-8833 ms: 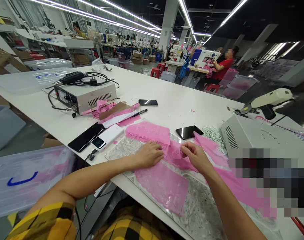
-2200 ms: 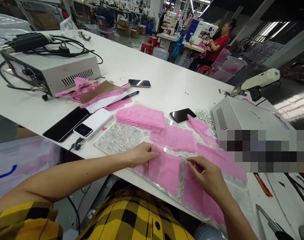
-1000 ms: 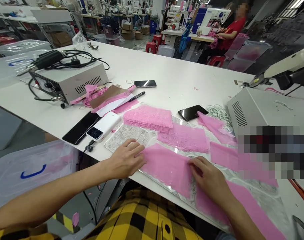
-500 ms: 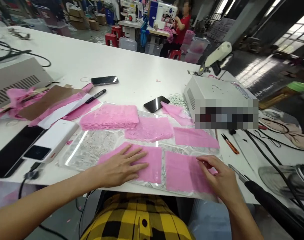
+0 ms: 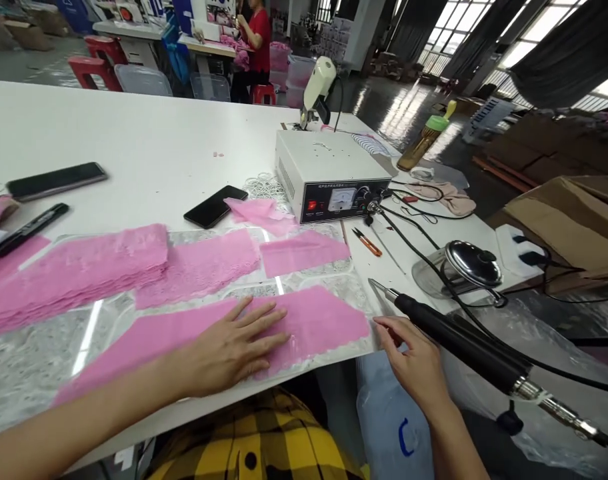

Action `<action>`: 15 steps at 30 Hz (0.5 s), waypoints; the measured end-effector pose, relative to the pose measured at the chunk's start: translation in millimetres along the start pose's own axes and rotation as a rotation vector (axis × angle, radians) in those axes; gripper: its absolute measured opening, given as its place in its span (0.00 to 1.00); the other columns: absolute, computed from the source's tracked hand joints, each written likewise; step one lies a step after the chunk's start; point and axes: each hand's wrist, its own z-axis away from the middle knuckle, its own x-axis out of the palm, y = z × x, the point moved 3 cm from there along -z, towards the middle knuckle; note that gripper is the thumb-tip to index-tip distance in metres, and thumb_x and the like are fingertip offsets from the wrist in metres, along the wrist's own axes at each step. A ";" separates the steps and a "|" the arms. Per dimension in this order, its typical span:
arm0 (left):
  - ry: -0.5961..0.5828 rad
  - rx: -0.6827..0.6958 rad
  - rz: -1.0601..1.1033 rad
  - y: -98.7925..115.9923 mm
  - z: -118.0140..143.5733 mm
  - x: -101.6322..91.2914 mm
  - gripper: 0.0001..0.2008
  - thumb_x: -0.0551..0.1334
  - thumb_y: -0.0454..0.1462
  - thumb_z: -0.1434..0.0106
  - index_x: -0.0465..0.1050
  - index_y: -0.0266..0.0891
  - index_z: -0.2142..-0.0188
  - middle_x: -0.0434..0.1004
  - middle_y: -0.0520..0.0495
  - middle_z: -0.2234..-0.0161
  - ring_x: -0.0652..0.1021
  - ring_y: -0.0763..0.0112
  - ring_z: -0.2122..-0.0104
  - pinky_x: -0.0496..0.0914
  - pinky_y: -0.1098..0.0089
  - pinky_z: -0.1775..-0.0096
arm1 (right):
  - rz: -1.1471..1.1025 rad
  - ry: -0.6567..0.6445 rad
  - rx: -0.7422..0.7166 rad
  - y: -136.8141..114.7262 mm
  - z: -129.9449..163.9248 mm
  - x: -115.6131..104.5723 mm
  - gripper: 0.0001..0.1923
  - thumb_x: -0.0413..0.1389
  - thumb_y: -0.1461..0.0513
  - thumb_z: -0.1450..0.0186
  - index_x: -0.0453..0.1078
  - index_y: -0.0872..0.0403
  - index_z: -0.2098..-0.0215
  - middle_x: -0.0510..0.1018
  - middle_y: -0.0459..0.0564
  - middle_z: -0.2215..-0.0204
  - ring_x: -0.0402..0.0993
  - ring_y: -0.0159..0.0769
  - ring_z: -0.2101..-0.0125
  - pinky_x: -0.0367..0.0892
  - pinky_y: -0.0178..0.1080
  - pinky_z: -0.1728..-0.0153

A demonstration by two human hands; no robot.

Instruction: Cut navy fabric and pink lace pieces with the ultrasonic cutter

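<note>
At the near edge, the wearer's yellow-and-black checked shirt (image 5: 264,443) faced a white table (image 5: 154,147). A long pink fabric strip (image 5: 329,317) lay along the near side of a glossy, mottled grey board (image 5: 29,370). The left hand (image 5: 229,350) rested palm down on the middle of the strip, its fingers spread. The right hand (image 5: 409,360) was at the strip's right end, thumb and forefinger close together; whether they pinched the fabric could not be told. Just beyond that hand lay a black-handled tool (image 5: 459,337) with a thin metal tip.

Farther in, from left to right, came a stack of pink pieces (image 5: 84,273), a flat pink lace piece (image 5: 204,261), a smaller plain pink piece (image 5: 304,252) and orange-handled snips (image 5: 367,243). To their right stood a glass jar (image 5: 427,275) with a shiny metal lid.

Beyond these, a black phone (image 5: 215,207) lay beside a crumpled pink scrap (image 5: 261,215), left of a grey control box (image 5: 334,170). Far off, a person in red (image 5: 259,40) sat at a sewing table.
</note>
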 end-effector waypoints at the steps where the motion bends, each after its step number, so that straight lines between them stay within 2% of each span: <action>1: -0.007 0.003 -0.012 0.3 -0.1 1.1 0.26 0.50 0.46 0.28 0.51 0.49 0.33 0.49 0.47 0.32 0.53 0.59 0.33 0.35 0.54 0.33 | -0.009 -0.009 0.006 0.8 -1.1 1.2 0.11 0.52 0.57 0.32 0.75 0.52 0.62 0.78 0.49 0.68 0.71 0.31 0.75 0.68 0.34 0.75; 4: -0.025 -0.005 -0.052 1.1 2.0 2.5 0.26 0.50 0.47 0.28 0.49 0.50 0.33 0.48 0.48 0.32 0.52 0.60 0.32 0.32 0.56 0.34 | -0.040 -0.043 0.000 1.4 -4.4 6.8 0.11 0.54 0.55 0.34 0.75 0.52 0.61 0.77 0.48 0.69 0.70 0.30 0.75 0.69 0.33 0.74; 10: -0.037 0.002 -0.106 2.1 3.5 1.4 0.28 0.51 0.47 0.28 0.48 0.49 0.32 0.46 0.48 0.31 0.50 0.60 0.32 0.27 0.57 0.34 | -0.099 -0.068 -0.015 2.9 -0.8 12.7 0.10 0.55 0.57 0.34 0.75 0.51 0.59 0.76 0.50 0.64 0.72 0.31 0.72 0.72 0.35 0.69; 13: -0.032 0.004 -0.128 2.5 4.9 -2.3 0.28 0.52 0.47 0.29 0.49 0.49 0.32 0.47 0.47 0.32 0.51 0.60 0.32 0.27 0.56 0.34 | -0.109 -0.041 -0.025 8.5 7.6 9.3 0.09 0.56 0.58 0.34 0.74 0.51 0.57 0.77 0.50 0.63 0.74 0.34 0.67 0.72 0.37 0.63; 15: -0.029 0.013 -0.126 3.3 2.7 -7.0 0.28 0.52 0.47 0.29 0.50 0.48 0.33 0.49 0.47 0.32 0.53 0.60 0.33 0.28 0.56 0.34 | -0.105 0.011 0.027 17.1 17.1 4.5 0.10 0.56 0.57 0.35 0.74 0.50 0.58 0.77 0.49 0.66 0.74 0.35 0.67 0.73 0.38 0.62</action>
